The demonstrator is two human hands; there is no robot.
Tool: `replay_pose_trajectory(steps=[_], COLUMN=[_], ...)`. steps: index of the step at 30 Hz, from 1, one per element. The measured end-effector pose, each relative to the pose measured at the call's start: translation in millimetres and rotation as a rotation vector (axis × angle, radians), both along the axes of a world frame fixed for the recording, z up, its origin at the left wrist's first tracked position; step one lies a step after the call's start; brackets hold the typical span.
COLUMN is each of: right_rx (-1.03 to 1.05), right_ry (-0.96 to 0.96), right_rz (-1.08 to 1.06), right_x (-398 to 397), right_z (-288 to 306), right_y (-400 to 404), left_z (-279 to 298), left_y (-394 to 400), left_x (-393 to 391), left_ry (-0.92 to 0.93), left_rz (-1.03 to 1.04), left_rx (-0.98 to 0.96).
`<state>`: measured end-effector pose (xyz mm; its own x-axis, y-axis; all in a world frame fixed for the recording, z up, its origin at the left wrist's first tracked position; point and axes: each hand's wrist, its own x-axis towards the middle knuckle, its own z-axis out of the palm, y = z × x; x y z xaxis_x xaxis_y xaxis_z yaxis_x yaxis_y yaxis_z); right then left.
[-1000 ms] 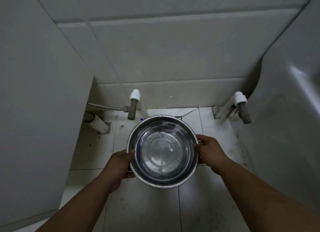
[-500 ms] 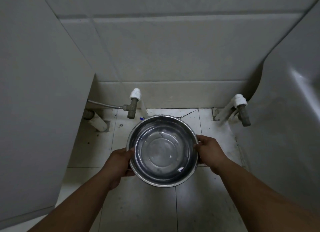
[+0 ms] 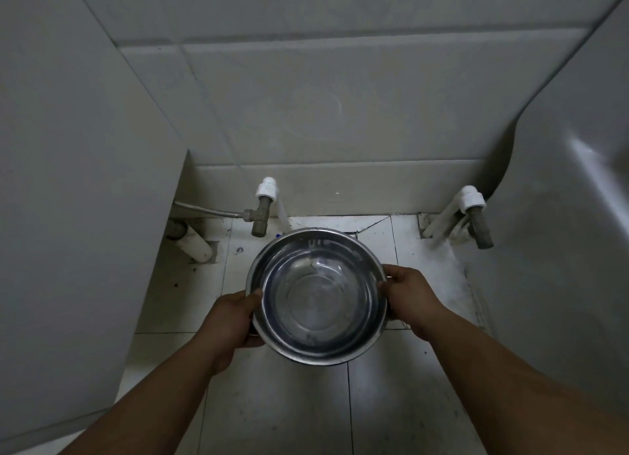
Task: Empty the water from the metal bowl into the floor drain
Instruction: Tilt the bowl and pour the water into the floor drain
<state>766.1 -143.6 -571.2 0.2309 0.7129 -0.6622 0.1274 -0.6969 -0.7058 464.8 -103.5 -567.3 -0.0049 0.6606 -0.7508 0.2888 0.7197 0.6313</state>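
A round metal bowl (image 3: pixel 316 296) holding clear water is held level above the white tiled floor. My left hand (image 3: pixel 233 322) grips its left rim, thumb over the edge. My right hand (image 3: pixel 406 296) grips the right rim in the same way. The bowl covers the floor right beneath it, and no floor drain shows in this view.
A grey panel (image 3: pixel 78 199) walls off the left side and a grey basin body (image 3: pixel 561 250) stands on the right. Two pipe valves with white caps, the left valve (image 3: pixel 262 213) and the right valve (image 3: pixel 476 216), stick up by the back wall. A white pipe (image 3: pixel 195 245) enters the floor at left.
The bowl has stayed in both hands and barely shifted; the water's surface ripples differently. The view has tilted a little, showing more of the floor.
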Motion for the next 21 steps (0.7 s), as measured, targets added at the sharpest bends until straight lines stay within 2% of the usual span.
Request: replay_pose_trajectory(steps=[21], right_rx=[-0.004], right_ry=[0.034], right_rz=[0.012], right_x=[-6.8], right_z=[3.8], right_y=[5.5], left_z=[5.5], left_y=[6.0], left_x=[-8.7], left_ry=[0.054], left_rz=[-0.019], left_rx=[0.037])
